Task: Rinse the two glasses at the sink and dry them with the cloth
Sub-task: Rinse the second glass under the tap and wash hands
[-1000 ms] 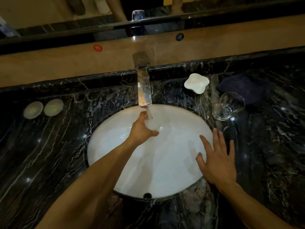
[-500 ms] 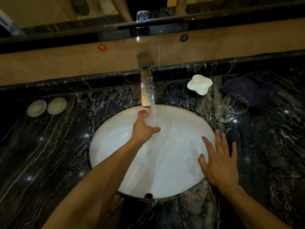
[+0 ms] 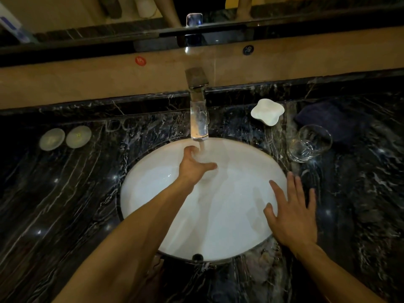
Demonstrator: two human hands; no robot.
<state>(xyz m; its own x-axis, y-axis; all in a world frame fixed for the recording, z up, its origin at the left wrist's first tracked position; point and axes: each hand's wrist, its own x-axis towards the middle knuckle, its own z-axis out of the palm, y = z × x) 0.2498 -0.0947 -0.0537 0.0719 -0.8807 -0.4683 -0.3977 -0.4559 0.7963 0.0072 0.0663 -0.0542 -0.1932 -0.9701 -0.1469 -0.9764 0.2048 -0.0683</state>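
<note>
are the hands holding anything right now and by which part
The left hand is curled round a clear glass under the faucet stream, gripping its side. The right hand is spread flat, holding nothing.

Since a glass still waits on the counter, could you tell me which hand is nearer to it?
Right hand, spread on the basin's rim just below the glass; left hand is under the tap, farther left.

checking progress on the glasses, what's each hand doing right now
Left hand: closed around a glass under the running faucet.
Right hand: open, fingers spread, empty, at the sink rim.
</note>
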